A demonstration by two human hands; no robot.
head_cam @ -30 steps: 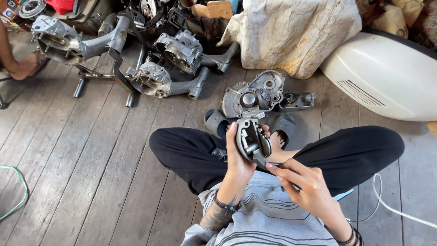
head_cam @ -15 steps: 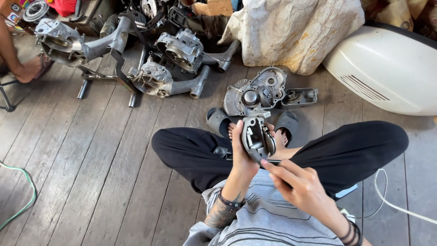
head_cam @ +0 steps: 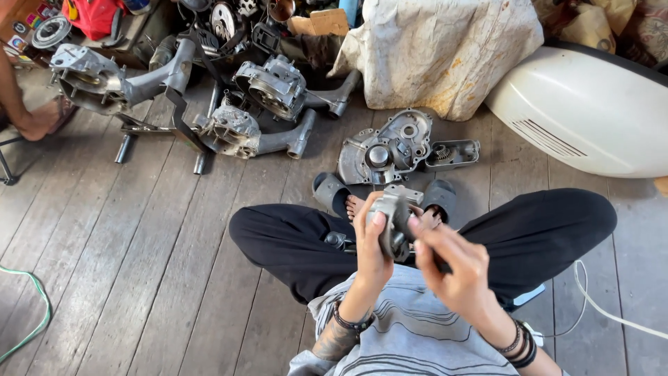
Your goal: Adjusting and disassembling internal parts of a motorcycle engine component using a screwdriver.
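the person sits cross-legged on a wooden plank floor (head_cam: 139,278). the left hand (head_cam: 372,247) is clenched around a small grey metal casting (head_cam: 394,217), held upright in front of the chest, above the crossed legs. the right hand (head_cam: 456,268) sits just right of the casting, fingertips touching its edge; whether it also grips a dark tool beneath cannot be told.

step in hand, as judged: inspection or fitting of the casting while held. the next move appears to call for a steady left grip and fine fingertip work from the right hand on the casting's right edge.

count, left to right, relative to the grip:
- far left and below: one green hose (head_cam: 31,313).
- far upper left: another person's foot (head_cam: 42,122).
- upper left: three engine casings with long arms (head_cam: 250,132).
- directly above: one flat crankcase half (head_cam: 383,150) and one small cover (head_cam: 452,154).
- above, further back: one pale sack (head_cam: 438,49).
- upper right: one white body panel (head_cam: 591,118).
- lower right: one white cable (head_cam: 605,306).
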